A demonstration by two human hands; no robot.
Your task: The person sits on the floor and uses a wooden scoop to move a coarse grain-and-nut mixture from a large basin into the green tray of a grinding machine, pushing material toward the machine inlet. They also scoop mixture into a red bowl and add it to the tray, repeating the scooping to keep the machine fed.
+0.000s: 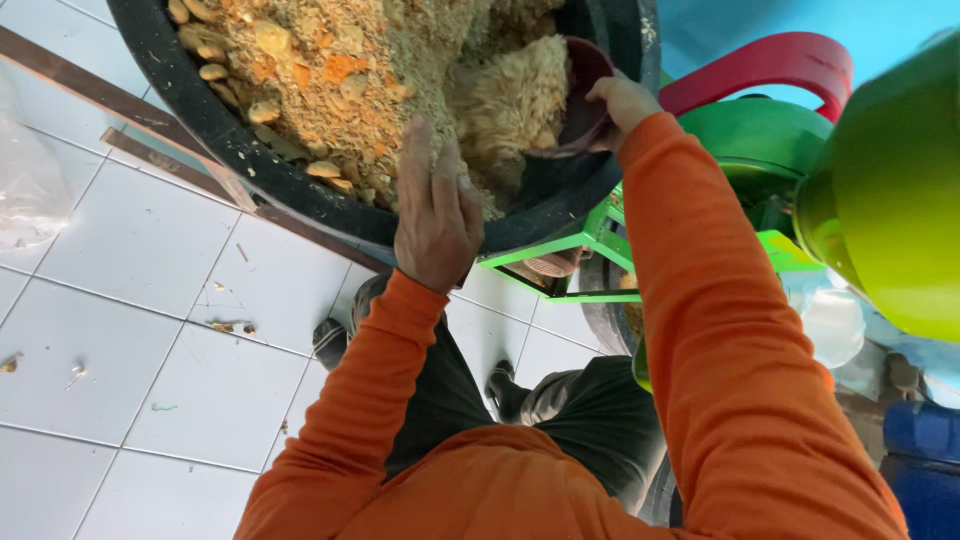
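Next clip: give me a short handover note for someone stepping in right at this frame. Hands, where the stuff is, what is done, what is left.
Left hand: flat on the rim of the big round black plastic tub, fingers toward the feed, holding nothing.
Right hand: grips a small dark maroon plastic scoop bowl, tipped into the tub at its far edge.
Tub holds tan crumbly meal with orange and beige chunks; most of it still lies in the tub.
Green metal machine frame stands beside the tub.
Whether the scoop is full cannot be seen.

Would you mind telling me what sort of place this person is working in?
Probably a small feed or grain-grinding workshop: a black tub of coarse meal and husks, a green machine on a green frame, and a white tiled floor littered with scraps.
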